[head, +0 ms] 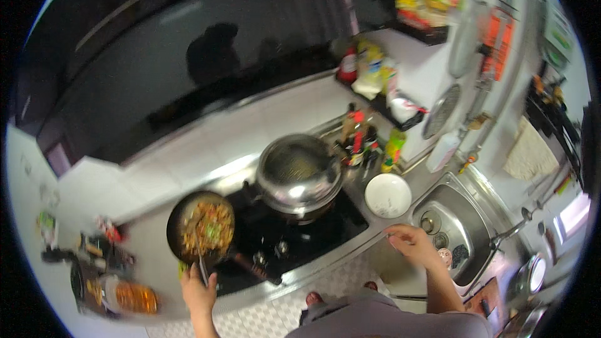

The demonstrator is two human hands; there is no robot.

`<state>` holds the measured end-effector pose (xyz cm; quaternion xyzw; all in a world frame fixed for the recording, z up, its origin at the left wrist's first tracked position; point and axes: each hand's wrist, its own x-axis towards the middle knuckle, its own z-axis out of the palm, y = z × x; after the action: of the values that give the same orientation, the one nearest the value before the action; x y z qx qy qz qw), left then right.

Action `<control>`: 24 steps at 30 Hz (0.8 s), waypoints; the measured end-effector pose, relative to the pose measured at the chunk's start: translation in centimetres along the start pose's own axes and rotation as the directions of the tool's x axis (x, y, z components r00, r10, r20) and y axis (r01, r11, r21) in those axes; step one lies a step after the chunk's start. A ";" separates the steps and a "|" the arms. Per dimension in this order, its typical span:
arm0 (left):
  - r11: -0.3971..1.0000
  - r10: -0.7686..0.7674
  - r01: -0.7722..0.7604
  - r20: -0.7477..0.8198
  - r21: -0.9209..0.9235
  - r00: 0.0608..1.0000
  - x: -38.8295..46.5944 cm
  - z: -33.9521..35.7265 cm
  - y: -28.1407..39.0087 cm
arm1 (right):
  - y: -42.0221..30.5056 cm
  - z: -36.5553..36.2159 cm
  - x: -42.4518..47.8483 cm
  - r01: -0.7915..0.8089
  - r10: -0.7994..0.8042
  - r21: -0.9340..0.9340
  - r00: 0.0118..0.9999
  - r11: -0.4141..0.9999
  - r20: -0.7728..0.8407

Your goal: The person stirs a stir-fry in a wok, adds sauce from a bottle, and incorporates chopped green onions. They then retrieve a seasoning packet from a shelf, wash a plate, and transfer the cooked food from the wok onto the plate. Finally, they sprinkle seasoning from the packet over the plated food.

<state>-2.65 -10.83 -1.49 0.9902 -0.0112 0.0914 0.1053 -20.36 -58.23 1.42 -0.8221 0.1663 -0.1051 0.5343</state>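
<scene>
My left hand point(199, 291) grips the handle of a metal turner point(203, 267) whose lower part lies in the food. A dark wok point(176, 239) holds chopped, browned food point(209, 220) with a pale green patch on top. The wok sits at the left of the black glass cooktop point(338, 223), its wooden handle point(249, 265) pointing towards my front right. My right hand point(413, 244) hovers by the counter edge, just below a white bowl point(388, 195) and apart from it. Its fingers are loosely curled, thumb apart, with nothing visible in them.
A lidded steel pot point(300, 173) stands on the cooktop's right. Seasoning bottles point(357, 141) crowd the back corner. Right of the bowl lies a steel sink point(462, 225) with several items inside. A jug of amber oil point(136, 296) is at far left. The dark range hood point(155, 47) overhangs the counter.
</scene>
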 end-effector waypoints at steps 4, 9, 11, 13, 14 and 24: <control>0.986 0.064 -0.030 0.207 -0.165 0.976 0.3 3.4 -1.4 | -1.7 8.5 0.8 0.085 -0.093 0.039 0.951 0.996 0.296; 0.997 -0.014 0.031 0.231 -0.071 0.973 0.8 4.7 -1.6 | -3.4 13.8 2.0 0.136 -0.142 0.046 0.891 0.990 0.431; 0.998 -0.062 0.064 0.218 -0.004 0.974 0.9 4.4 -2.0 | -2.7 15.1 2.9 0.110 -0.136 0.084 0.885 0.990 0.444; 0.996 -0.077 0.079 0.061 -0.041 0.995 0.8 2.9 -3.1 | -2.9 16.1 4.2 0.123 -0.155 0.099 0.871 0.987 0.466; 0.983 -0.098 0.101 0.029 -0.150 0.995 0.9 2.3 -3.8 | -3.4 16.9 4.8 0.136 -0.169 0.104 0.864 0.985 0.474; -0.102 -0.363 0.528 0.526 -0.843 0.769 3.0 -1.9 -2.8 | 5.4 32.7 11.8 0.738 -0.491 -0.352 0.657 0.576 0.572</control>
<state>0.05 -7.71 0.33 0.6002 0.2559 -0.0433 0.7566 1.13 -37.24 -16.87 -0.9460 -0.2319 -0.0588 0.2190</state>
